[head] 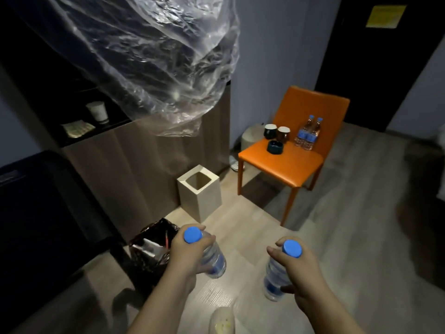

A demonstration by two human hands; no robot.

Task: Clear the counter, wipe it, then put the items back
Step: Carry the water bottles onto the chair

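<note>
Counter clearing looks about halfway through, judging from the head view. The dark ledge at the left carries a paper cup and a pale folded item just beside it. The orange chair near the corner already bears two mugs, a dark dish and a pair of water bottles. The left hand is wrapped around the neck of the left-hand bottle, and the right hand grips the right-hand bottle the same way. Both bottles are carried upright over the floor, well apart from the counter, and probably belong with the set on the chair. Wiping and putting things back seem to be left, and no cloth shows in either hand. A sheet of clear plastic film hangs close to the lens and hides the upper part of the counter unit, so I cannot tell what else sits there. The folded item is too dim to name. A pale blurred shape is cut off at the bottom edge, and the far left is lost in darkness. A beige bin and a black bag stand against the cabinet.
</note>
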